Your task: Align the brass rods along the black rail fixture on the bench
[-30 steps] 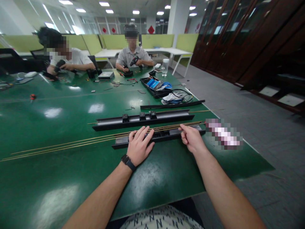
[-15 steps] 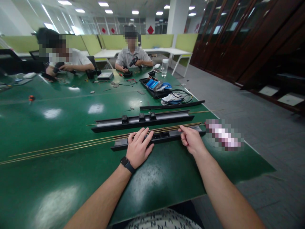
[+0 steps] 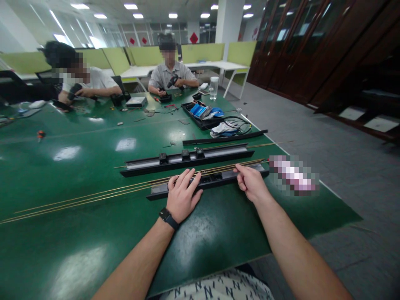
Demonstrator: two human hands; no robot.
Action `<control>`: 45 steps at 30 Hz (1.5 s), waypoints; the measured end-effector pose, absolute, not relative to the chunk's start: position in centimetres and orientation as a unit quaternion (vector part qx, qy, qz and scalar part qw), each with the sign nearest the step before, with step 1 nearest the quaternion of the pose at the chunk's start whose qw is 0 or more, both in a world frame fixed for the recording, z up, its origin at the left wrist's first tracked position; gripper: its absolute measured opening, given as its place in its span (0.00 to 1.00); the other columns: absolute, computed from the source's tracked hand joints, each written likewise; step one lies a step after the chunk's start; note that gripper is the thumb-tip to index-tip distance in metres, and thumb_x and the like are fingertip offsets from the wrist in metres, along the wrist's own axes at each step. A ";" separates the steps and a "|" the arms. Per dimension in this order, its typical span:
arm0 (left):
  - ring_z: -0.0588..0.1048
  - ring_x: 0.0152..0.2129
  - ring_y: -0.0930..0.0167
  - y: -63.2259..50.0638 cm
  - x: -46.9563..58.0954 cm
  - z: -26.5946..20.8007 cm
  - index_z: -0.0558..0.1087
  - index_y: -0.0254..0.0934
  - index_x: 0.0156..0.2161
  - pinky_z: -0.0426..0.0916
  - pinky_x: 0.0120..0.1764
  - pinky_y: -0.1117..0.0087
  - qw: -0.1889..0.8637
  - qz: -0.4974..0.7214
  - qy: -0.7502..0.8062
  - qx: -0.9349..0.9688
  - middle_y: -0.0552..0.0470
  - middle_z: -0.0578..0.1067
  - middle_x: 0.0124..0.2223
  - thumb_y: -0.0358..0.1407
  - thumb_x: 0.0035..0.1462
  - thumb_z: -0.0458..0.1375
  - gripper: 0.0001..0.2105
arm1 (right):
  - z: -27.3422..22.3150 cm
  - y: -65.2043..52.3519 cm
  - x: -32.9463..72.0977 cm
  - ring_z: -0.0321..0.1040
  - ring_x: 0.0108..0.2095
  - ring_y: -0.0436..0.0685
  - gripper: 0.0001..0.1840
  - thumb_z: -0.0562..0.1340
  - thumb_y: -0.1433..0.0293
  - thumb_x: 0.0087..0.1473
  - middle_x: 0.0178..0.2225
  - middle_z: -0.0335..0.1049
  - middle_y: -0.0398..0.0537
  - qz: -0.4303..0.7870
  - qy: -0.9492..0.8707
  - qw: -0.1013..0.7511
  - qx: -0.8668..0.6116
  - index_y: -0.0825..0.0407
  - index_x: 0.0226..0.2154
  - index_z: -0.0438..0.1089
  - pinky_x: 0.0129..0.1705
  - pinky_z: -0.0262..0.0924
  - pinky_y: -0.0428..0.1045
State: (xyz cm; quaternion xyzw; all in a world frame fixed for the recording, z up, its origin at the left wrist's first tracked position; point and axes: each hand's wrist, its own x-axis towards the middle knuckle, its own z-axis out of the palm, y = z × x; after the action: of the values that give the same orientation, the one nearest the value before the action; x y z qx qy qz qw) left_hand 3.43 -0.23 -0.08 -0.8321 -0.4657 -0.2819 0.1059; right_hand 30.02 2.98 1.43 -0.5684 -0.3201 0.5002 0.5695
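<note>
While thin golden rods lie lengthwise over the nearer black rail on a green desk, their long ends reaching far out to the left, a person's left hand rests across rods and rail, its grip spread with fingers fanned. The right hand is set near the rail's right end, fingers curled and the foremost fingertip at the rods; whether that grip pinches one cannot be told. A dark watch circles the left wrist. Just beside the rail's right end lies a pinkish item, blurred out. Beyond the rods sits a second black rail bearing three black blocks, and behind it a slim black strip. Farther back are a pale cloth bundle, a black tray of blue packs and a clear container. Across the desk, a co-worker in a grey shirt and another in white handle dark tools.
</note>
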 end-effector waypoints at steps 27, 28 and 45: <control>0.64 0.64 0.59 0.0 3.3 -0.4 0.63 0.44 0.66 0.53 0.61 0.53 0.104 -0.282 -0.462 -0.835 0.45 0.66 0.67 0.43 0.66 0.55 0.25 | 1.4 3.1 30.1 0.48 0.08 0.44 0.17 0.69 0.57 0.51 0.13 0.62 0.40 0.496 -0.339 0.561 -0.570 0.55 0.29 0.71 0.10 0.37 0.41; 0.63 0.64 0.59 0.0 3.3 -0.4 0.63 0.44 0.66 0.53 0.61 0.53 0.103 -0.280 -0.463 -0.835 0.45 0.66 0.67 0.43 0.66 0.55 0.25 | 1.4 3.1 30.1 0.48 0.08 0.44 0.17 0.69 0.57 0.51 0.13 0.62 0.40 0.497 -0.338 0.559 -0.571 0.55 0.29 0.71 0.10 0.36 0.41; 0.65 0.63 0.58 -0.2 3.4 -0.2 0.63 0.46 0.67 0.55 0.61 0.53 0.105 -0.281 -0.463 -0.834 0.45 0.67 0.66 0.42 0.64 0.57 0.27 | 0.9 3.2 30.4 0.49 0.09 0.44 0.18 0.69 0.57 0.50 0.13 0.62 0.39 0.503 -0.333 0.560 -0.568 0.55 0.29 0.70 0.10 0.37 0.41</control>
State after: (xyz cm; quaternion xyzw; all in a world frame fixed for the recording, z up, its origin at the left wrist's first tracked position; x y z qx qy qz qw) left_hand 3.38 -0.16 -0.20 -0.8340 -0.4632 -0.2809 0.1049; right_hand 30.41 3.18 0.90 -0.5678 -0.3335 0.5029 0.5600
